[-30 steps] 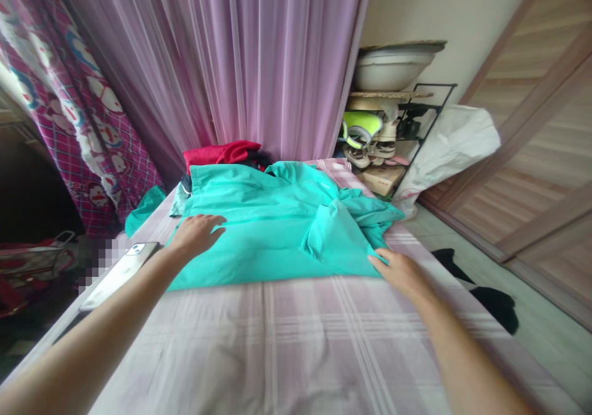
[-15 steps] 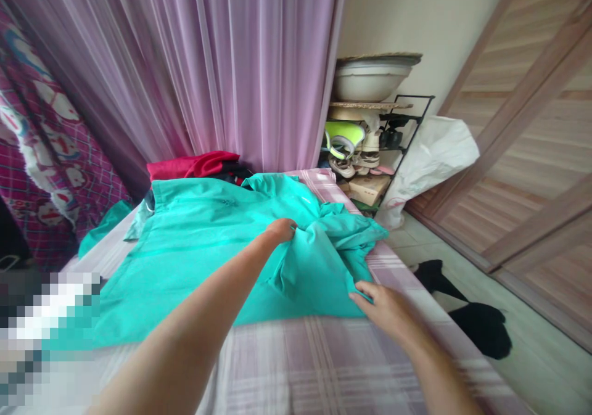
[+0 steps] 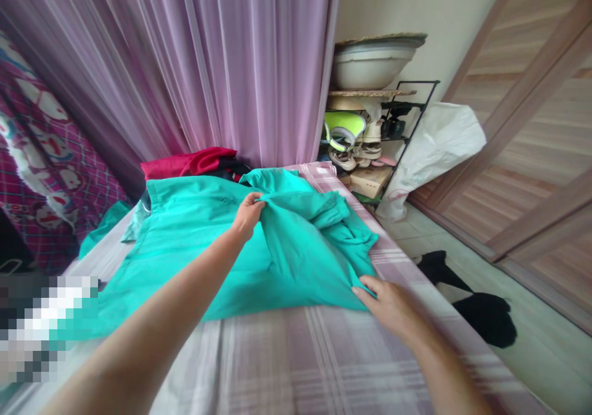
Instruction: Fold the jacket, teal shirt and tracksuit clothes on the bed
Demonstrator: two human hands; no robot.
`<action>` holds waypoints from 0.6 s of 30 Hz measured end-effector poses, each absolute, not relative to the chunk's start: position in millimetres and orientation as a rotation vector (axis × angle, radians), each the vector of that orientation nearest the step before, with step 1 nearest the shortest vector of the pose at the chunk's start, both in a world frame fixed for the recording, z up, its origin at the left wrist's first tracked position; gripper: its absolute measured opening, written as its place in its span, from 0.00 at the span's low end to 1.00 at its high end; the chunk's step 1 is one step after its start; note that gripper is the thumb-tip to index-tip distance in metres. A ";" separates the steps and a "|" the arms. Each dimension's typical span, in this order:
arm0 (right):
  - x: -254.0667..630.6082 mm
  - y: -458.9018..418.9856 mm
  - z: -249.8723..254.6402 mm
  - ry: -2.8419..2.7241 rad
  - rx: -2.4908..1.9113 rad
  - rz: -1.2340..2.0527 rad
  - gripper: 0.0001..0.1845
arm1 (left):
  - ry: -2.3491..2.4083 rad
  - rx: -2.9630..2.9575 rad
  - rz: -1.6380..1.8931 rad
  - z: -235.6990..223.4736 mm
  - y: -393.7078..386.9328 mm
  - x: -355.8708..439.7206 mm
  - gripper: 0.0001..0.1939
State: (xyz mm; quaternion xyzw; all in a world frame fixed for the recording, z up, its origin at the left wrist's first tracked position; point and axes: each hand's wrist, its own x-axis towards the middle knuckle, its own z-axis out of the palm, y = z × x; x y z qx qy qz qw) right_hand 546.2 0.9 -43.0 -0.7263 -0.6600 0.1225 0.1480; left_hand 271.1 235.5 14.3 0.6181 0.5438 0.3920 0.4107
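A: What do we see first, taking the biggest things?
B: The lilac curtain (image 3: pixel 222 63) along the far side, then the slatted wooden doors (image 3: pixel 522 131) on the right, then our bed (image 3: pixel 296 365) with its pale purple checked sheet.
A: Where's the teal garment (image 3: pixel 185 236)?
B: Across the middle of the bed, fairly flat on the left, bunched into folds on the right. Part of its near left is lost under a pixelated patch.
A: Around it, we've got the magenta patterned cloth (image 3: pixel 87 162) hanging on the left, and a black-framed rack (image 3: pixel 419 116) at the far right.
B: A white bag (image 3: pixel 439 143) leans just right of that rack, and a pale basin (image 3: pixel 370 69) sits on top, under something flat and woven.
A: We also have a red cloth (image 3: pixel 189 162) just beyond the garment's far left edge, and black items (image 3: pixel 488 319) on the floor at the right; we can't tell what those are.
B: Now our hands?
A: Our left hand (image 3: pixel 250 213) pinches the garment near its middle, pulling creases into it.
B: And our right hand (image 3: pixel 386 301) has its near right edge between thumb and fingers.
A: Smallest, we spot a yellow-green visor (image 3: pixel 348 125) on the rack, above some shoes (image 3: pixel 345 160).
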 end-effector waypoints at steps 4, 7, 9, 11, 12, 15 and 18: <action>549.6 2.0 -50.2 -1.883 -2.060 0.341 0.16 | 1.485 1.488 0.782 2.4 211.8 220.9 0.20; 551.4 2.6 -52.6 -1.887 -2.045 0.335 0.16 | 1.529 1.546 0.682 5.4 213.2 212.6 0.22; 551.9 2.8 -52.1 -1.890 -2.044 0.342 0.16 | 1.557 1.640 0.650 14.2 226.7 221.6 0.24; 551.9 2.6 -51.0 -1.896 -2.042 0.351 0.16 | 1.577 1.761 0.618 22.9 244.6 238.7 0.25; 551.9 2.5 -50.6 -1.899 -2.038 0.352 0.17 | 1.580 1.826 0.595 25.7 253.0 249.1 0.25; 551.9 1.8 -52.1 -1.902 -2.014 0.329 0.18 | 1.560 1.999 0.513 25.3 268.2 282.3 0.25; 552.8 1.3 -57.6 -1.888 -1.991 0.272 0.20 | 1.492 2.131 0.474 18.5 267.2 311.4 0.20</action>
